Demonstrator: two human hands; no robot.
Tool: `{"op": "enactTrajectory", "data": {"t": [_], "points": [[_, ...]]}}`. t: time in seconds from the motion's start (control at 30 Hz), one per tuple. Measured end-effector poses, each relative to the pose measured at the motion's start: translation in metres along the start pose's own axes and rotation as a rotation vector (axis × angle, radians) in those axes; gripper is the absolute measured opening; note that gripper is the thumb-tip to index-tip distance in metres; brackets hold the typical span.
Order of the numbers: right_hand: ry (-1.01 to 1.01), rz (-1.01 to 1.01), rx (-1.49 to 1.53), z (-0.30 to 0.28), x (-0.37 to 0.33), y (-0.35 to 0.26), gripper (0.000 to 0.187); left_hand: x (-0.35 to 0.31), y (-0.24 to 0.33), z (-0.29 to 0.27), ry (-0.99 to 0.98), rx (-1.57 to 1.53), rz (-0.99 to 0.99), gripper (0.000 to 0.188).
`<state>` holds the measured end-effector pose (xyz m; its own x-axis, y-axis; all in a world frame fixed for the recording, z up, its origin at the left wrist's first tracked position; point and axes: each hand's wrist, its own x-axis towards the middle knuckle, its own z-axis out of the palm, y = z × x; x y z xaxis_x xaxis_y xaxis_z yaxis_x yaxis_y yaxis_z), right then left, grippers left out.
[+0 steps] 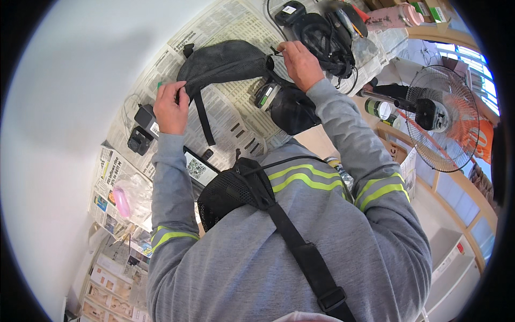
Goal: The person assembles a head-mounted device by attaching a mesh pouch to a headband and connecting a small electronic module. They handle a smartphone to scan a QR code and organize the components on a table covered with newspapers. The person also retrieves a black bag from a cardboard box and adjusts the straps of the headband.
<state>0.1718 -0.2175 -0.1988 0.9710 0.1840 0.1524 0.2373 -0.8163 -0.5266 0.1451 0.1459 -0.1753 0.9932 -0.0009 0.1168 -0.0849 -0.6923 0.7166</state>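
Over the spread newspaper (228,115) stretched a black mesh bag (225,61). The left hand (171,109) pinched its left corner; the right hand (302,65), narrowed to a pinch, held a small black piece (274,52) beside the bag's right end.

From my head feed I can read bold black headlines on a newspaper sheet (214,24) at eleven o'clock and a newspaper page (110,166) at nine. Nearer centre, toward nine, a white panel (198,169) bears a square code. Pale lettering marks an orange sheet (482,140) at three.
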Motion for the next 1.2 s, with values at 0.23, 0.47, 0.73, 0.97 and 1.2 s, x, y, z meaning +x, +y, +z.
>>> {"op": "enactTrajectory", "data": {"t": [0.23,0.47,0.73,0.97,1.2], "points": [[-0.111,0.178,0.178,0.041,-0.007,0.044,0.017,-0.002,-0.011,0.016,0.016,0.115,0.176,0.014],[-0.138,0.265,0.321,-0.017,-0.028,0.021,0.019,0.002,-0.001,0.025,-0.08,0.273,0.261,0.015],[0.038,0.208,0.24,-0.012,-0.046,0.039,0.022,0.038,0.082,0.013,0.019,-0.058,0.346,0.005],[0.167,0.347,0.465,-0.043,-0.092,0.037,0.043,0.05,0.158,-0.012,-0.015,-0.114,0.311,0.006],[0.149,0.05,0.091,-0.051,-0.168,0.014,0.053,0.07,0.219,-0.044,0.056,-0.176,0.398,0.009]]}}
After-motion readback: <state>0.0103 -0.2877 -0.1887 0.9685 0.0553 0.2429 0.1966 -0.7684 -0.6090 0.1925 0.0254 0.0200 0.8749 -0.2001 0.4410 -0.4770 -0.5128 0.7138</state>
